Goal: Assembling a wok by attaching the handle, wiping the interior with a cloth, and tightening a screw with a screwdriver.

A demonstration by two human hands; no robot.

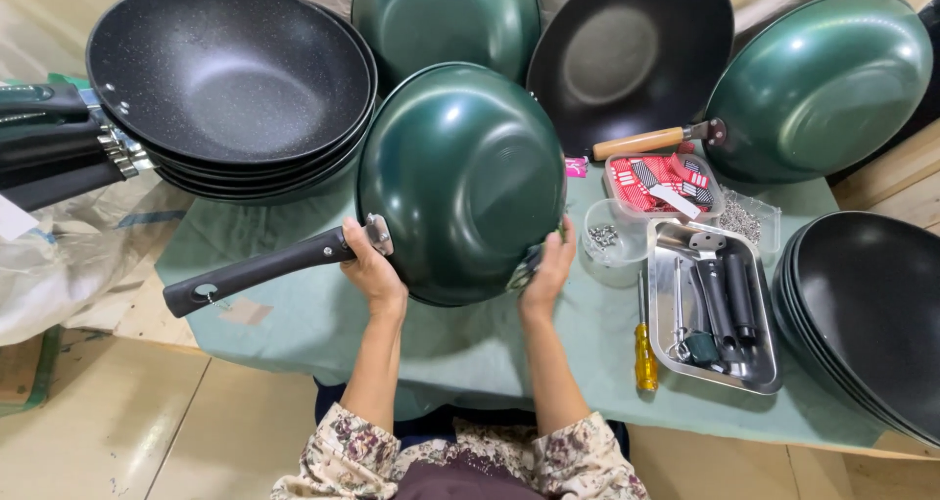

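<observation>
A green wok (460, 182) is held upside-down over the green cloth (294, 324), its black handle (257, 270) running out to the left and slightly toward the person. The left hand (370, 265) is closed on the rim where the handle's bracket joins, nearest that long axis. The right hand (550, 270) cups the opposite rim, fingers curled under, with a yellow screwdriver (644, 348) and metal tray (764, 368) further right
</observation>
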